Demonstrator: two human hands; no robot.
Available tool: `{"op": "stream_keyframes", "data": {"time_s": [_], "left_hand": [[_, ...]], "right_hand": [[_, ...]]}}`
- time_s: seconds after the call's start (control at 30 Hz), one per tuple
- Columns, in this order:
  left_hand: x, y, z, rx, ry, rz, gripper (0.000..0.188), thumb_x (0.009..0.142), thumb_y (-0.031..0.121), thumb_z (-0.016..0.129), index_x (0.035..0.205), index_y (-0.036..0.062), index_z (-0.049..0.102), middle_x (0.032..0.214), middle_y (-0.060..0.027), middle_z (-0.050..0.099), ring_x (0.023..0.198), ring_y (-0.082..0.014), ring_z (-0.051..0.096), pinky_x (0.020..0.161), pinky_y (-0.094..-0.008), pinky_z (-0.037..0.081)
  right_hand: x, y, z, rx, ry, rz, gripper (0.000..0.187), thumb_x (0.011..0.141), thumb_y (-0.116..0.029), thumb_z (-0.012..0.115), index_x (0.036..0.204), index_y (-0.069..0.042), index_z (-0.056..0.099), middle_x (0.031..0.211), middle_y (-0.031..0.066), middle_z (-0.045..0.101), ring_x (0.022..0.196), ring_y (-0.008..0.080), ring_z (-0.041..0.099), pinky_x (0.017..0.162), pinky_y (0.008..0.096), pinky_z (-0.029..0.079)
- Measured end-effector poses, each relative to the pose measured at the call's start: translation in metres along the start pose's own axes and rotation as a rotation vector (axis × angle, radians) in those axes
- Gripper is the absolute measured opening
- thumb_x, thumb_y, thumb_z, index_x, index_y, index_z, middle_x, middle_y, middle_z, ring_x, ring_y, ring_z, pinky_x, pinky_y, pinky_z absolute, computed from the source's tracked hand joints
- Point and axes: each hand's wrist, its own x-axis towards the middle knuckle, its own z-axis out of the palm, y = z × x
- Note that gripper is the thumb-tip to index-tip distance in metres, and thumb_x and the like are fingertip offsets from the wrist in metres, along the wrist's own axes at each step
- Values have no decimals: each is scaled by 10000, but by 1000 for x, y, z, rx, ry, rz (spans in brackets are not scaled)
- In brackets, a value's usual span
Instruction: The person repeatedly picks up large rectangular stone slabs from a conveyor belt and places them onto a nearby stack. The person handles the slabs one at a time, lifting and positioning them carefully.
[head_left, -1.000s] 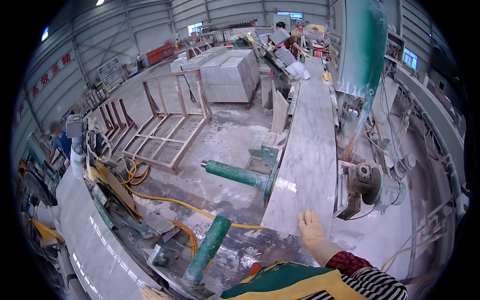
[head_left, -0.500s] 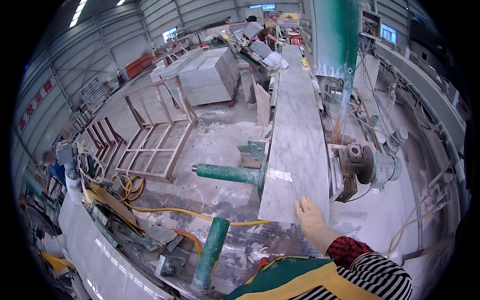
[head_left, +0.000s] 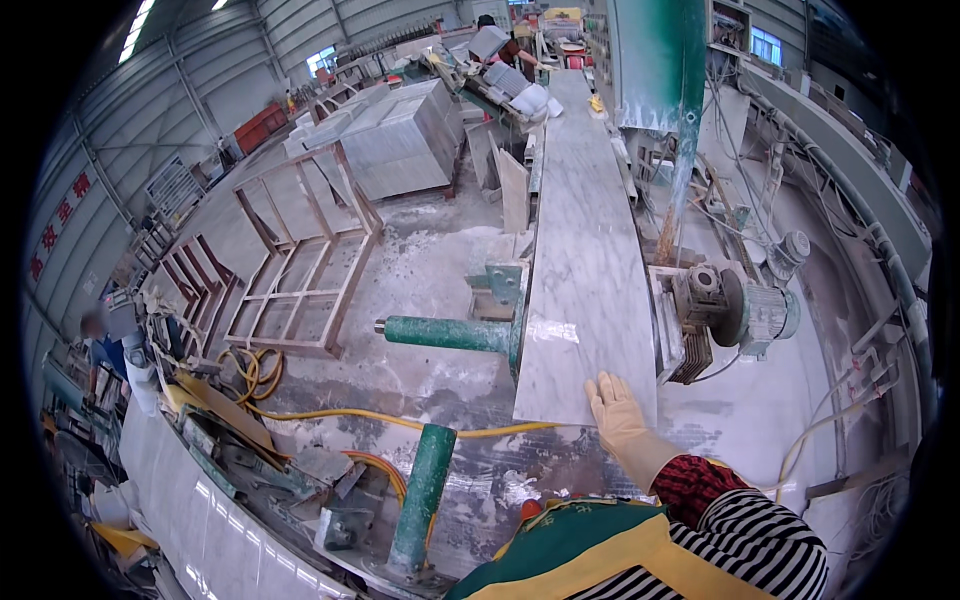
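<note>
A long white marble slab (head_left: 582,230), veined with grey, lies on a narrow machine bed and runs away from me. My right hand (head_left: 620,415), in a cream rubber glove, rests flat on its near end by the right corner. The fingers are stretched out and hold nothing. The forearm wears a red checked cuff and a black-and-white striped sleeve. My left hand is out of view. Left of the slab, a green roller (head_left: 450,333) sticks out sideways. An electric motor with a gearbox (head_left: 770,313) sits close to the slab's right edge.
A green post (head_left: 423,500) stands at the near left, with a yellow hose (head_left: 350,412) on the wet floor. Metal frames (head_left: 300,270) and stacked stone slabs (head_left: 400,140) lie farther left. A person (head_left: 510,52) works by the slab's far end, another (head_left: 105,345) at far left.
The view has shifted slightly, so most things sit a little higher and to the left. My right hand stays flat on the slab, whose near end lies slightly farther away.
</note>
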Motion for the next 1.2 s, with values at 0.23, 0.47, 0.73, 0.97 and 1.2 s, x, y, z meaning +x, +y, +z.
{"op": "stream_keyframes", "data": {"time_s": [0.23,0.47,0.73,0.97,1.2], "left_hand": [[-16,-8,20,-11,8,-19,343,1013,140,628,1283,-69,658,1265,-278,668,1167,-432,639,1007,-539,519],[-35,-19,43,6,-16,-59,391,1013,142,614,1337,-78,621,1294,-281,660,1197,-440,628,1043,-554,491],[-16,-1,11,-2,-72,-87,379,1008,119,598,1330,-80,627,1268,-281,673,1159,-443,639,1019,-545,501],[2,13,-21,-18,-170,-95,396,999,110,608,1350,-71,619,1293,-281,662,1162,-438,637,1017,-543,499],[9,21,-34,-17,-72,-25,402,993,109,607,1356,-63,618,1298,-278,661,1168,-436,635,1013,-538,502]], "right_hand": [[0,-3,5,18,41,17,606,969,-170,451,1549,-2,407,1572,285,387,1466,431,355,1253,522,240],[3,-5,5,22,47,29,588,988,-180,414,1549,-3,410,1573,280,393,1463,427,364,1251,517,244],[6,-3,10,30,61,31,714,886,-198,558,1549,13,398,1577,290,381,1465,436,353,1252,520,240],[7,-6,1,35,2,53,639,962,-181,447,1572,-6,377,1603,263,369,1489,405,334,1264,506,211],[8,-1,16,12,76,12,842,812,-244,691,1548,26,384,1574,295,375,1461,447,351,1254,523,242]]}}
